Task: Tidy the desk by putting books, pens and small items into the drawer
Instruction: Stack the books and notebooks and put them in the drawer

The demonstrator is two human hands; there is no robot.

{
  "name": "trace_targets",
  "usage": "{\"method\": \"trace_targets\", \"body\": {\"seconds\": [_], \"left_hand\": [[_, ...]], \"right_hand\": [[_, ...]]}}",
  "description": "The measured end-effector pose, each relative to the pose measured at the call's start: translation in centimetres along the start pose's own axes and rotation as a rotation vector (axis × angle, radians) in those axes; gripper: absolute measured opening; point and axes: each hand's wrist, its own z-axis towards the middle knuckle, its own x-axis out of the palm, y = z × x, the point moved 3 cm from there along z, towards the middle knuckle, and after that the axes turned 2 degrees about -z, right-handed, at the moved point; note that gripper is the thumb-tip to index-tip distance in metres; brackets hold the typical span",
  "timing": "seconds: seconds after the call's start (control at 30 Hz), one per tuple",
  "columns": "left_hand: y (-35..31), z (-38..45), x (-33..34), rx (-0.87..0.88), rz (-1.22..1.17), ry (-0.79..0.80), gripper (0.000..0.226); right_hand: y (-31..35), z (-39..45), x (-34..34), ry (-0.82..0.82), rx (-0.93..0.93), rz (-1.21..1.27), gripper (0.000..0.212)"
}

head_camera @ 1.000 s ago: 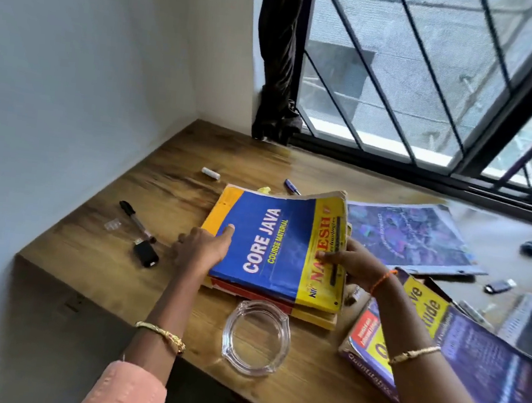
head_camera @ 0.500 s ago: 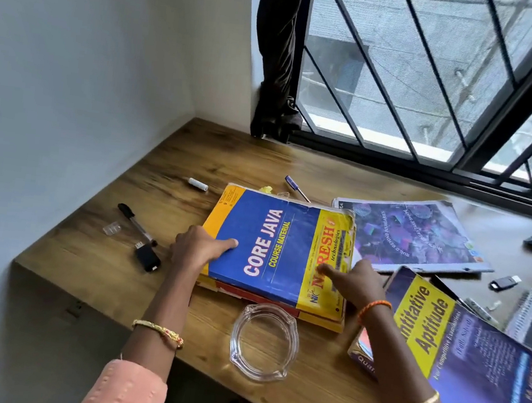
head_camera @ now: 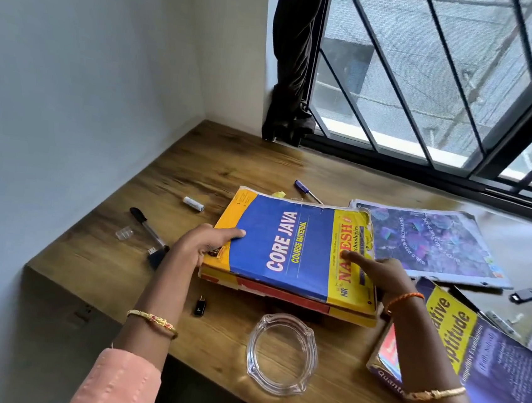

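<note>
Near the desk's [head_camera: 196, 167] front edge, the left hand [head_camera: 199, 248] grips the book stack's [head_camera: 288, 253] side, the right hand [head_camera: 378, 274] lies flat-fingered on top; lifting unevenly risks lower books sliding out.

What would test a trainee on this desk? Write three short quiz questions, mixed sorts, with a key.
1. True or false: the left hand grips the left edge of the Core Java book.
2. What lies directly in front of the book stack, nearest the desk edge: (a) glass ashtray, (b) battery, (c) blue pen?
3. Which hand rests on the book's yellow strip?

Key: 1 true; 2 a; 3 the right hand.
</note>
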Motion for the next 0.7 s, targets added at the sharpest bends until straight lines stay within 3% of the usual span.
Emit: {"method": "trace_targets", "body": {"seconds": [0.13,0.27,0.47,0.6,0.7], "left_hand": [[-0.6,0.0,-1.0,0.030,-0.125,0.116,0.043],[-1.6,-0.8,-1.7,0.010,-0.307,0.308,0.019],[-3.7,-1.9,-2.9,0.169,-0.450,0.435,0.030],[-5.5,-3.1,-3.2,0.246,-0.496,0.467,0.021],[-5.0,-3.1,-2.9,0.247,-0.704,0.389,0.016]], "right_hand": [[0.9,-0.4,-0.1,0.104,-0.017,0.175,0.038],[2.0,-1.6,-0.1,0.370,0.053,0.426,0.017],[2.8,-3.3,-0.4,0.549,0.039,0.733,0.016],[1.5,-3.1,0.3,0.665,-0.014,0.821,0.082],[1.4,-3.1,0.5,0.665,-0.061,0.899,0.090]]}}
